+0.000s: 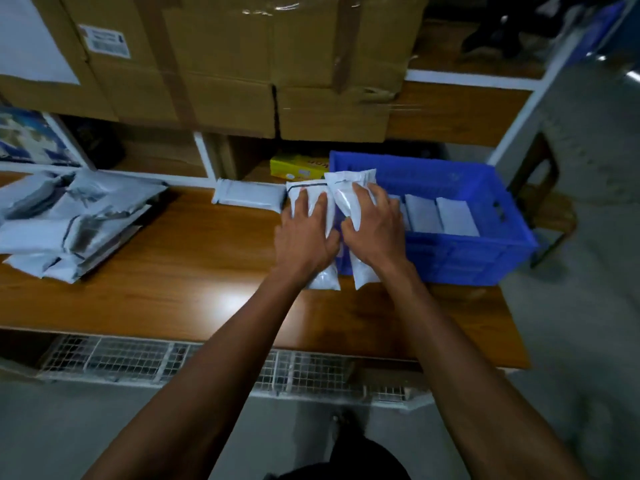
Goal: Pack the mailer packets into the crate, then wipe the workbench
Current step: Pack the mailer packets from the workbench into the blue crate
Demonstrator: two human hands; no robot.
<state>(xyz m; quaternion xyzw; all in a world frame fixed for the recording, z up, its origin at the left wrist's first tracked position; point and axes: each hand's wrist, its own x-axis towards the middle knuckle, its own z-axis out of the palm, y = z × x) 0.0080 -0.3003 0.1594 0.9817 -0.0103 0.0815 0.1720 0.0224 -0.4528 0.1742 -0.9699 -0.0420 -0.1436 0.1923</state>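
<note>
The packing step is in hand, and wiping looks far off, since a heap of mailer packets (69, 220) lies on the wooden surface (194, 271) at about nine o'clock from the hands and one more packet (247, 195) rests at about eleven o'clock. The left hand (304, 233) lies with fingers spread flat on a white packet (313, 202) just outside the blue crate's (467, 251) left wall. The right hand (372, 230), fingers also fairly straight and splayed, presses on a second packet (349, 192) that leans over that wall; whether either thumb curls beneath cannot be told. Several packets (440, 213) already stand in a row inside the crate, at three o'clock from the hands. The next move probably calls for lifting both packets over the rim and slotting them upright beside that row.
</note>
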